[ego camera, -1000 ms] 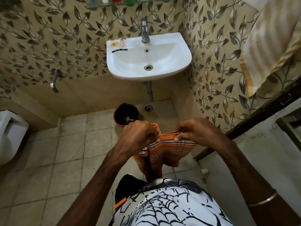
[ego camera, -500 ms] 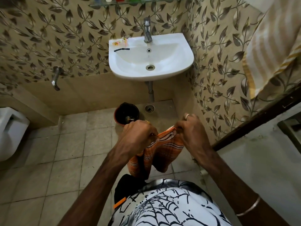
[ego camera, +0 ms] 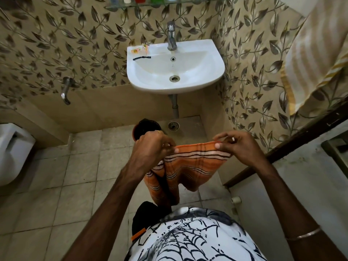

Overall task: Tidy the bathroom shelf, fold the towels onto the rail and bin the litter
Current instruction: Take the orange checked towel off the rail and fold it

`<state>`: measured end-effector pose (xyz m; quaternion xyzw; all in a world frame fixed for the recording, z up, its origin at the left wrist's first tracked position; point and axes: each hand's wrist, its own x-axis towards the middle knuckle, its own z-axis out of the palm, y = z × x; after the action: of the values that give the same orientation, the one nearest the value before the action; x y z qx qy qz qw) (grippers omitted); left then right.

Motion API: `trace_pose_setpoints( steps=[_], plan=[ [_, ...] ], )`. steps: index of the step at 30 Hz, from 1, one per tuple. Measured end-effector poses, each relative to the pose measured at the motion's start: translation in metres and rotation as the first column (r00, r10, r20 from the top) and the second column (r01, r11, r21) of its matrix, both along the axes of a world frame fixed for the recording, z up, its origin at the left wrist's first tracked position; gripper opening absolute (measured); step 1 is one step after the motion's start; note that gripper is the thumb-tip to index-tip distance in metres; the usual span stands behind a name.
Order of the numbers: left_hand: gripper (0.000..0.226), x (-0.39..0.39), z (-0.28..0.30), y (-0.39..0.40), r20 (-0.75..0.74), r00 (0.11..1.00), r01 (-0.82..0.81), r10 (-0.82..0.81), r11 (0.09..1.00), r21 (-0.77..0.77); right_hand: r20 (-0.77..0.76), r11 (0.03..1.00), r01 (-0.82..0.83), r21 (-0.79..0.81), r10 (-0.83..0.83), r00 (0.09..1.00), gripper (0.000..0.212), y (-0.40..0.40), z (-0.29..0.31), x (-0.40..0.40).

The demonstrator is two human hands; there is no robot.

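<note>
An orange towel (ego camera: 190,164) with black and white stripes hangs in front of my body, stretched along its top edge. My left hand (ego camera: 150,147) grips its left end in a closed fist. My right hand (ego camera: 237,146) pinches the right end between thumb and fingers. A cream striped towel (ego camera: 310,59) hangs at the upper right. A dark round bin (ego camera: 145,129) stands on the floor under the sink, partly hidden by my left hand. Small wrappers (ego camera: 140,49) and a black strip (ego camera: 142,58) lie on the white sink's (ego camera: 211,76) left rim. The glass shelf (ego camera: 120,6) with coloured bottles is at the top edge.
A tap (ego camera: 171,38) rises at the back of the sink. A wall tap (ego camera: 66,91) sticks out at the left, and a white toilet (ego camera: 13,153) stands at the far left. A dark door frame (ego camera: 301,136) runs diagonally on the right. A floor drain (ego camera: 173,125) lies beside the bin.
My hands came close together, then moved apart again, pulling the towel's top edge out wide. The camera view has tilted slightly, so the sink sits lower in the frame.
</note>
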<state>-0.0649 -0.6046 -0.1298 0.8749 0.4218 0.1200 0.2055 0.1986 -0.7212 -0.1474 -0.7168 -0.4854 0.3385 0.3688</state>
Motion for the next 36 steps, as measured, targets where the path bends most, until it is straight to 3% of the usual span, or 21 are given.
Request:
trace_pose_setpoints(
  steps=[4,7,11,13,15,18,23,25,28,30,36],
  plan=[
    [0.036,0.003,0.0,0.009,0.259,0.892,-0.399,0.371,0.915,0.063,-0.006,0.955,0.283,-0.09,-0.285,0.959,0.026,0.0,-0.01,0.006],
    [0.039,-0.002,0.002,0.018,0.324,0.797,-0.537,0.51,0.844,-0.006,-0.139,0.94,0.178,-0.289,-0.226,0.964,0.033,-0.007,-0.012,0.002],
    [0.029,0.0,-0.001,0.021,0.375,0.745,-0.508,0.551,0.834,-0.215,-0.409,0.952,-0.151,-0.266,0.03,0.912,0.043,-0.01,-0.008,-0.021],
    [0.025,0.006,-0.004,0.019,0.425,0.699,-0.462,0.575,0.817,-0.344,-0.395,0.944,-0.259,-0.203,0.163,0.904,0.053,-0.007,-0.006,-0.034],
    [0.023,0.012,-0.006,0.016,0.469,0.642,-0.405,0.607,0.787,-0.465,-0.369,0.955,-0.263,-0.136,0.198,0.908,0.056,0.0,-0.006,-0.045],
    [0.025,0.021,-0.005,0.011,0.519,0.594,-0.311,0.614,0.771,-0.556,-0.269,0.973,-0.231,-0.026,0.216,0.939,0.03,0.012,-0.005,-0.057],
    [0.042,0.026,0.005,0.003,0.533,0.628,-0.108,0.567,0.742,-0.662,0.047,0.947,-0.307,0.099,0.304,0.952,0.017,0.024,-0.002,-0.069],
    [0.041,0.025,0.007,0.001,0.547,0.652,-0.009,0.525,0.727,-0.686,0.013,0.934,-0.335,0.126,0.336,0.942,0.018,0.03,0.001,-0.073],
    [0.028,0.023,0.01,-0.001,0.592,0.66,0.132,0.463,0.704,-0.698,-0.158,0.93,-0.333,0.158,0.357,0.921,0.015,0.036,0.002,-0.08],
    [0.024,0.018,0.012,0.001,0.591,0.683,0.179,0.429,0.686,-0.705,-0.158,0.944,-0.281,0.174,0.309,0.938,0.012,0.038,0.003,-0.082],
    [0.03,-0.007,0.019,0.009,0.369,0.862,0.041,0.348,0.677,-0.735,-0.17,0.951,-0.217,0.221,0.257,0.951,0.01,0.036,0.004,-0.07]
  ],
)
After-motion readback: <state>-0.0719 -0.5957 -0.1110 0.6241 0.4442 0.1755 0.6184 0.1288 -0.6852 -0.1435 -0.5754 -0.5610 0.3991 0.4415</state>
